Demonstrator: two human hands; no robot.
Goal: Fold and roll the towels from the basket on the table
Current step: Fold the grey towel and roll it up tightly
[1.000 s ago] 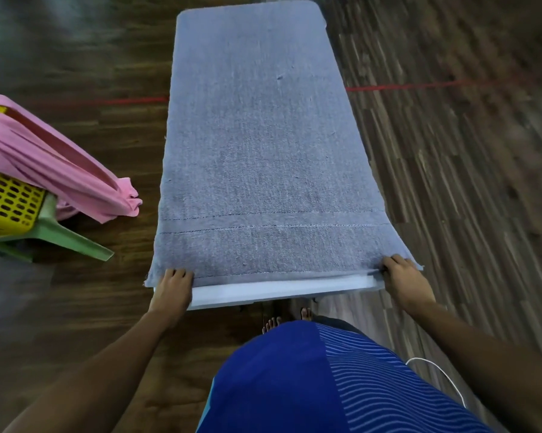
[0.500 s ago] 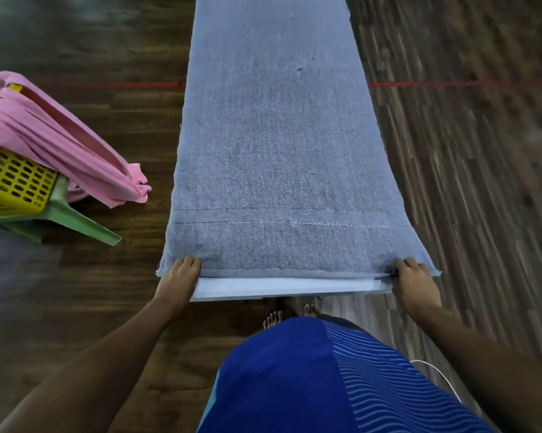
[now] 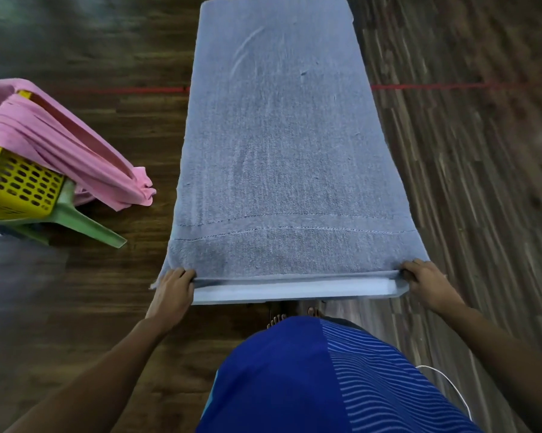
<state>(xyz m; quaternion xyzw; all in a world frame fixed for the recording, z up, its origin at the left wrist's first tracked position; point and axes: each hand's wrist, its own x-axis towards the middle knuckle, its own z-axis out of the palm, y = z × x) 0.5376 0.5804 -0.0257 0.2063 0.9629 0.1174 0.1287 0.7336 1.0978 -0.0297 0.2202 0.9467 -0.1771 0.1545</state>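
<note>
Hands work well apart, each gripping a near corner of the grey towel [image 3: 282,151]. Far left, a yellow basket [image 3: 16,185] holds a pink towel [image 3: 60,142] — then left hand [image 3: 173,292], grey towel spread flat along the white table [image 3: 294,290], right hand [image 3: 426,282].

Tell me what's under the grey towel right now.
A white table; only its near edge shows, between the left hand and right hand gripping the near corners of the grey towel. The towel covers the rest, so anything else beneath is hidden.
</note>
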